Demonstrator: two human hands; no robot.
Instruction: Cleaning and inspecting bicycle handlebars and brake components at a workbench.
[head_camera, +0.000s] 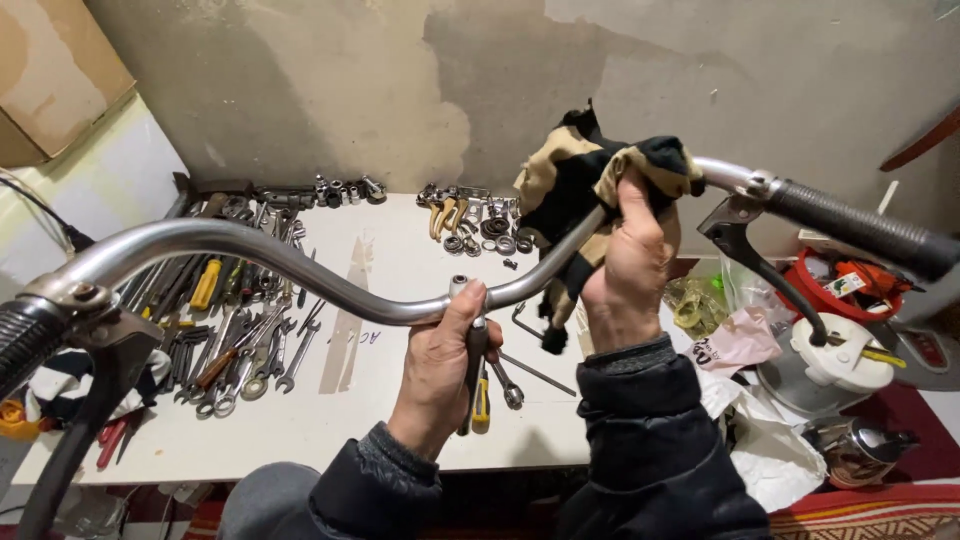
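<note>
A curved chrome bicycle handlebar (250, 250) spans the view, with black rubber grips and brake levers at both ends. My left hand (440, 370) grips the handlebar's middle where its stem (472, 350) hangs down. My right hand (625, 265) is closed on a black-and-tan rag (580, 175) wrapped around the bar's right rise. The right brake lever (765, 265) hangs just right of that hand.
A white table (400, 400) lies below with several wrenches and screwdrivers (235, 340) at left, and sockets and metal rings (480, 225) at the back. Bags, a white kettle-like pot (830, 365) and a red container (850, 285) crowd the right.
</note>
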